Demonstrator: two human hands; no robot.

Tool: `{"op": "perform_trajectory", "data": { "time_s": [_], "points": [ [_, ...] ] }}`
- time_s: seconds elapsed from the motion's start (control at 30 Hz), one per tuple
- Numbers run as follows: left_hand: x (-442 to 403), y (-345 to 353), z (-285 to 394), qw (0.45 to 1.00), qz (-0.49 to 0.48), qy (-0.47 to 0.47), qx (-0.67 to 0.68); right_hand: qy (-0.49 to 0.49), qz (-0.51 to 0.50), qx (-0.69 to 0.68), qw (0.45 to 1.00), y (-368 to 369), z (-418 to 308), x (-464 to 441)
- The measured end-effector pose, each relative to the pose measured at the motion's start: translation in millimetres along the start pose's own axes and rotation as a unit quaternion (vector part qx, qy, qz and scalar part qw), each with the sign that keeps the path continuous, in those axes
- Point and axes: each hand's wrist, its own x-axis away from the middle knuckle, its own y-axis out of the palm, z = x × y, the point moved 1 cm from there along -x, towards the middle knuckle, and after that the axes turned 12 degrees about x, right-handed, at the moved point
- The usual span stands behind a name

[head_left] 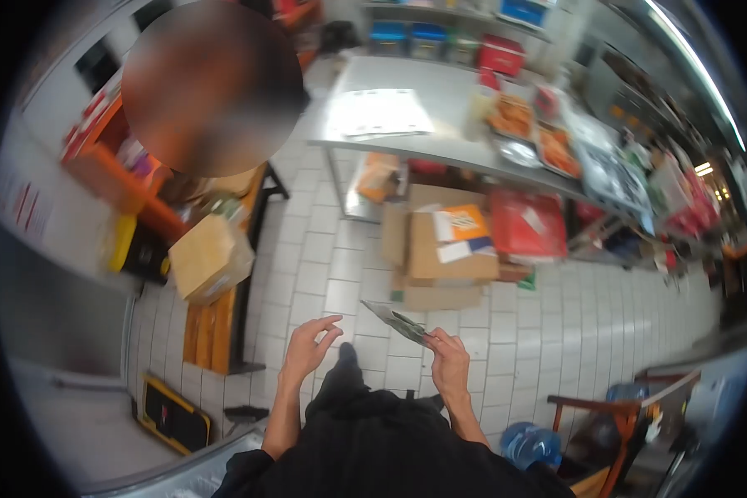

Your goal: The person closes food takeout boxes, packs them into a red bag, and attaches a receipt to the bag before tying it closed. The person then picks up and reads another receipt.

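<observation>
My right hand (pixel 449 357) pinches one end of a thin, flat packet (pixel 400 324), greenish with a clear part, which points up and to the left. To the left of the packet, my left hand (pixel 310 342) is raised with its thumb and fingers apart and nothing between them. Both hands are above the tiled floor, in front of my dark clothing. What the packet contains is too small to tell.
Ahead stands a metal table (pixel 456 149) with food trays (pixel 510 116). Cardboard boxes (pixel 452 257) and a red crate (pixel 527 226) are under it. A wooden bench (pixel 216 324) holds a box (pixel 212 257) at left. A water bottle (pixel 529 444) sits lower right.
</observation>
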Motion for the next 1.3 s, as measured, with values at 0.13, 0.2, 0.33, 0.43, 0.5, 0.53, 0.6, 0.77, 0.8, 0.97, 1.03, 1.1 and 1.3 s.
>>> {"op": "perform_trajectory", "data": {
  "time_s": [0.13, 0.2, 0.33, 0.43, 0.5, 0.53, 0.6, 0.77, 0.8, 0.97, 1.03, 1.1, 1.3],
  "points": [
    [0, -121, -21, 0.992, 0.124, -0.033, 0.001, -0.059, -0.124, -0.04, 0.99, 83, -93, -66],
    [-18, -169, -26, 0.988, 0.149, -0.039, 0.004, -0.086, -0.152, -0.067, 0.982, 118, -128, -99],
    [-75, -245, -52, 0.982, 0.179, -0.038, 0.049, -0.147, -0.215, -0.104, 0.96, 183, -191, -174],
    [-136, -282, -88, 0.987, 0.136, -0.048, 0.063, -0.177, -0.24, -0.107, 0.948, 224, -223, -239],
    [-182, -304, -104, 0.995, 0.09, -0.045, 0.015, -0.23, -0.278, -0.095, 0.928, 253, -239, -290],
    [-210, -315, -115, 0.995, 0.089, -0.036, 0.01, -0.231, -0.269, -0.096, 0.93, 273, -245, -319],
    [-266, -335, -130, 0.995, 0.091, -0.005, -0.035, -0.263, -0.285, -0.148, 0.91, 309, -257, -374],
    [-403, -394, -149, 0.994, 0.093, -0.054, -0.032, -0.313, -0.268, -0.182, 0.893, 357, -302, -536],
    [-427, -409, -152, 0.994, 0.083, -0.056, -0.042, -0.321, -0.273, -0.188, 0.887, 363, -314, -568],
    [-554, -457, -159, 0.98, 0.191, -0.044, -0.035, -0.382, -0.298, -0.17, 0.858, 408, -348, -716],
    [-608, -478, -161, 0.975, 0.205, -0.016, -0.084, -0.398, -0.304, -0.172, 0.848, 438, -356, -776],
    [-661, -495, -173, 0.971, 0.224, -0.07, -0.04, -0.42, -0.289, -0.177, 0.842, 474, -359, -836],
    [-895, -538, -201, 0.976, 0.138, -0.108, 0.128, -0.318, -0.06, -0.215, 0.921, 533, -334, -1004]
  ]
}}
